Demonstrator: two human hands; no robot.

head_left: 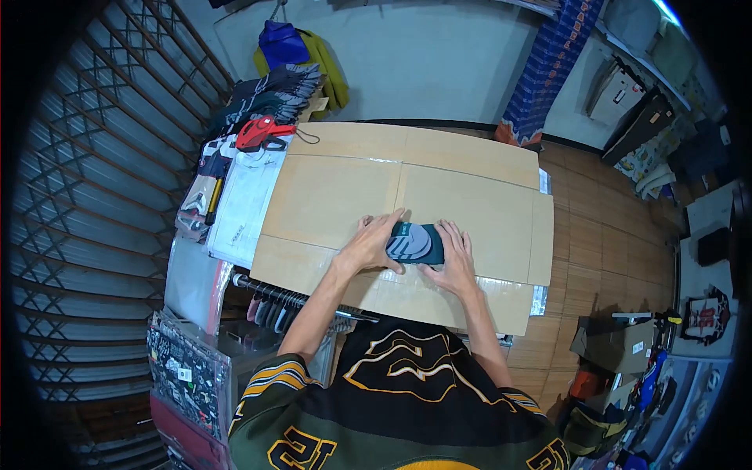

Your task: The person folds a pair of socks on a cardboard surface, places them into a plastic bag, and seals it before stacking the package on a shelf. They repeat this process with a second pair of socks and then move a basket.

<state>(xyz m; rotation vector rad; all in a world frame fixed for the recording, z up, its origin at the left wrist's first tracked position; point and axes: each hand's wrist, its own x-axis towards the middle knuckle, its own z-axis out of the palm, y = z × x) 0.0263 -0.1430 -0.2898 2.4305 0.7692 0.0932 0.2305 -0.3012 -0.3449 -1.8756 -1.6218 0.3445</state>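
I'm getting two bare hands, one left hand (372, 241) and one right hand (454, 258), plus one folded green-and-grey bundle (410, 243) and one cardboard layer (337, 188). Also one red tool (262, 135), one yellow-and-black tool (214, 200), one patterned pillar (547, 66). Grey-and-dark pile (270, 98)? Too jumbled to count, tbh.

The left hand (370, 243) and the right hand (453, 261) touch opposite sides of a folded green and grey fabric item (415, 243), which lies on a brown cardboard sheet (337, 192). A red tool (258, 133) sits by the sheet's far left corner, beside piled dark fabric pieces (270, 92). Brown tiled floor (599, 247) shows on the right.
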